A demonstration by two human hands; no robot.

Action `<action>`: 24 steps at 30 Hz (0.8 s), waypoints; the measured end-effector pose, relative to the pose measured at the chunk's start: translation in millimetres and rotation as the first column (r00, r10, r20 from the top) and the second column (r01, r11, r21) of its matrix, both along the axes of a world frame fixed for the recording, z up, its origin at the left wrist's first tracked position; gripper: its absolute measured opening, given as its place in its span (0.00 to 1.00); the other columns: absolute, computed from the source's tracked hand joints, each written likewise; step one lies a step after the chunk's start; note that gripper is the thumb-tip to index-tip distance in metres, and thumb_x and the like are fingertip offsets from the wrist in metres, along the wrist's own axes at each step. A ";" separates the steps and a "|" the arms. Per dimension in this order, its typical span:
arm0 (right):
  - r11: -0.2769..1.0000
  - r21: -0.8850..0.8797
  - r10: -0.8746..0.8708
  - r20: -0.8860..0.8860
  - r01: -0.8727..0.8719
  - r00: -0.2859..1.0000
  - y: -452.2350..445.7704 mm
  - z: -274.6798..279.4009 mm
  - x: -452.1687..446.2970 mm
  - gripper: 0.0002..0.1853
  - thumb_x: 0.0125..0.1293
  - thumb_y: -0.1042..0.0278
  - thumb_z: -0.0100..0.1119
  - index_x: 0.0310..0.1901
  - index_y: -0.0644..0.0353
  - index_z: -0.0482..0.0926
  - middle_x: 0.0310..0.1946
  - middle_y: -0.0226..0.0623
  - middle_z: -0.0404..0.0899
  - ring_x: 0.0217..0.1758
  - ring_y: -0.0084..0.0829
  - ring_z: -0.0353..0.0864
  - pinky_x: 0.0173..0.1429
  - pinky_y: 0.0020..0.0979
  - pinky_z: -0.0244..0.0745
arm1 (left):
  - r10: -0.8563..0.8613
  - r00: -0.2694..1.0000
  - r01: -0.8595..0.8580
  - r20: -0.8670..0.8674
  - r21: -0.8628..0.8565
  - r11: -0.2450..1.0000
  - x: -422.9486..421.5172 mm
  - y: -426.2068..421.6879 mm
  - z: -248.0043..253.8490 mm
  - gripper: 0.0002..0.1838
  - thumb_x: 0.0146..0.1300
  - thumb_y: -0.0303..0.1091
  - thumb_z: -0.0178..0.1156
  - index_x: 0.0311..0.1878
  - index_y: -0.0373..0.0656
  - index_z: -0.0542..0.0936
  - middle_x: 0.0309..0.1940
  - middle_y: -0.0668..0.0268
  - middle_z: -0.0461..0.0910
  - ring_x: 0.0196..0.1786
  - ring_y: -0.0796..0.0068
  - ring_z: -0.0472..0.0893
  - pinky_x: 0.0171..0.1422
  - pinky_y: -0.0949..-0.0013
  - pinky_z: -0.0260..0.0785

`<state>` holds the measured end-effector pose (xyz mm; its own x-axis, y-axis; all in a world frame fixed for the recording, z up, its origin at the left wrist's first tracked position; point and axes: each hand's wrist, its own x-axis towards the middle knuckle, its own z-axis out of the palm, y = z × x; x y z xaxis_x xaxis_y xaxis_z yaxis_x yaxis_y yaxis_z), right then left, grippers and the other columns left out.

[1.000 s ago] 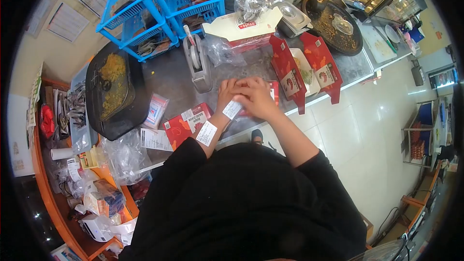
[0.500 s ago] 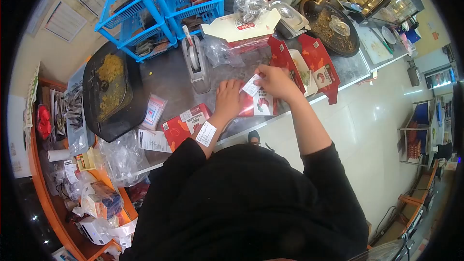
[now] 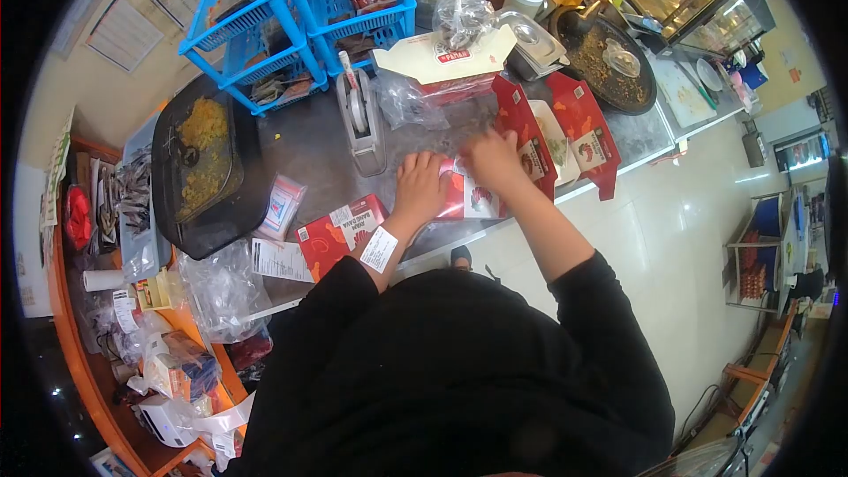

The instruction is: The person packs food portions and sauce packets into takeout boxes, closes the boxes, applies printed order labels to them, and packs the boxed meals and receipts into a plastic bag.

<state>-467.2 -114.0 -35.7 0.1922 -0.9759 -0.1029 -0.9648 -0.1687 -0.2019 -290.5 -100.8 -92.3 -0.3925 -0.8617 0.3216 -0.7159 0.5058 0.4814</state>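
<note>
My left hand [image 3: 419, 187] lies flat with its fingers spread on the left end of a closed red box [image 3: 453, 197] near the counter's front edge. A white label [image 3: 379, 250] sticks to my left wrist. Over the right part of that box is my right hand [image 3: 492, 159], blurred, with its fingers bent down; what lies under them is hidden. A second red box [image 3: 343, 236] sits to the left, beside a printed slip [image 3: 281, 260]. Right of my hands stands an open red box [image 3: 527, 143] with a white tray inside.
A tape dispenser [image 3: 360, 128] stands behind my left hand, with blue baskets [image 3: 265, 62] at the back left. A black tray of yellow food [image 3: 205, 168] is at the left. A round dark pan [image 3: 649, 93] sits at the back right.
My right hand came away from my left with a small white label, which was held over the closed box and is now mostly hidden. My left hand stays on the box.
</note>
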 end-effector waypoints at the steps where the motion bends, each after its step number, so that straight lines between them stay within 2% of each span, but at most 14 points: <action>1: 0.987 0.156 -0.019 -0.063 0.029 0.998 2.4 1.6 3.9 0.15 0.63 0.57 0.61 0.49 0.52 0.80 0.53 0.32 0.80 0.61 0.36 0.73 0.57 0.55 0.58 | 0.000 1.000 0.000 -0.001 -0.003 1.000 0.6 0.4 0.0 0.17 0.61 0.37 0.58 0.52 0.43 0.77 0.48 0.63 0.74 0.55 0.57 0.70 0.59 0.54 0.62; 2: 0.949 0.307 -0.028 -0.128 0.066 0.991 3.5 4.0 6.2 0.16 0.64 0.55 0.59 0.50 0.52 0.80 0.56 0.32 0.79 0.62 0.36 0.73 0.57 0.55 0.58 | -0.003 1.000 0.003 -0.004 0.011 1.000 1.2 1.0 0.0 0.17 0.61 0.37 0.58 0.53 0.43 0.77 0.49 0.62 0.74 0.55 0.57 0.70 0.60 0.54 0.61; 3: 0.917 0.397 0.007 -0.135 0.048 0.991 -0.3 9.2 2.5 0.25 0.64 0.47 0.58 0.59 0.49 0.76 0.63 0.35 0.73 0.65 0.36 0.70 0.59 0.55 0.58 | -0.006 1.000 0.006 -0.007 0.025 1.000 1.5 1.1 -1.0 0.18 0.61 0.36 0.57 0.54 0.43 0.76 0.49 0.61 0.74 0.56 0.57 0.70 0.61 0.53 0.61; 6: 0.992 0.020 0.122 0.045 -0.123 0.991 26.2 -8.2 -5.8 0.43 0.52 0.42 0.69 0.69 0.45 0.66 0.65 0.42 0.69 0.66 0.41 0.68 0.61 0.54 0.58 | 0.002 0.994 -0.001 -0.107 0.007 1.000 4.5 -0.1 -9.8 0.19 0.62 0.32 0.55 0.57 0.42 0.75 0.53 0.58 0.73 0.59 0.54 0.69 0.66 0.52 0.59; 9: 0.949 -0.030 0.305 -0.178 -0.315 0.936 49.0 -6.1 -3.2 0.61 0.37 0.44 0.79 0.75 0.39 0.54 0.66 0.47 0.66 0.68 0.47 0.64 0.63 0.54 0.57 | 0.039 0.952 -0.034 -0.304 0.023 0.999 8.5 -1.7 -1.2 0.21 0.62 0.29 0.52 0.60 0.42 0.73 0.56 0.56 0.72 0.64 0.53 0.67 0.71 0.53 0.56; 12: 0.958 0.198 0.223 -0.064 -0.206 0.973 46.1 16.1 5.6 0.66 0.30 0.49 0.82 0.75 0.36 0.53 0.63 0.48 0.66 0.69 0.51 0.63 0.64 0.54 0.57 | 0.046 0.906 -0.021 -0.421 0.064 0.998 29.2 1.1 31.7 0.22 0.62 0.25 0.52 0.61 0.41 0.72 0.59 0.56 0.70 0.66 0.55 0.66 0.72 0.56 0.56; 16: 0.938 0.242 0.217 0.148 -0.248 0.965 38.0 42.9 12.4 0.63 0.31 0.51 0.80 0.74 0.37 0.56 0.60 0.48 0.68 0.65 0.51 0.65 0.65 0.52 0.57 | 0.056 0.813 0.038 -0.580 0.150 0.988 95.3 -8.3 96.1 0.20 0.66 0.23 0.50 0.61 0.40 0.73 0.59 0.62 0.71 0.64 0.68 0.70 0.70 0.64 0.60; 20: 0.897 -0.021 0.438 0.175 -0.441 0.882 45.3 69.7 69.1 0.62 0.30 0.50 0.78 0.74 0.39 0.57 0.58 0.49 0.69 0.64 0.50 0.67 0.63 0.50 0.59 | 0.146 0.679 -0.002 -0.719 0.197 0.980 136.3 4.2 155.9 0.16 0.72 0.26 0.48 0.60 0.40 0.74 0.58 0.64 0.74 0.61 0.73 0.72 0.67 0.67 0.63; 24: 0.791 -0.084 0.612 0.111 -0.606 0.783 51.5 52.3 146.4 0.58 0.34 0.47 0.78 0.73 0.42 0.60 0.59 0.48 0.68 0.63 0.47 0.67 0.63 0.49 0.58 | 0.114 0.669 0.020 -0.734 0.171 0.985 146.6 16.3 168.9 0.15 0.73 0.28 0.48 0.60 0.39 0.73 0.58 0.64 0.74 0.61 0.74 0.72 0.66 0.66 0.65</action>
<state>-320.8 -62.5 16.6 0.7562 -0.6544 0.0016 -0.6253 -0.7233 -0.2929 -144.0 -84.5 76.6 -0.0407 -0.9351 0.3521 -0.1112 0.3545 0.9284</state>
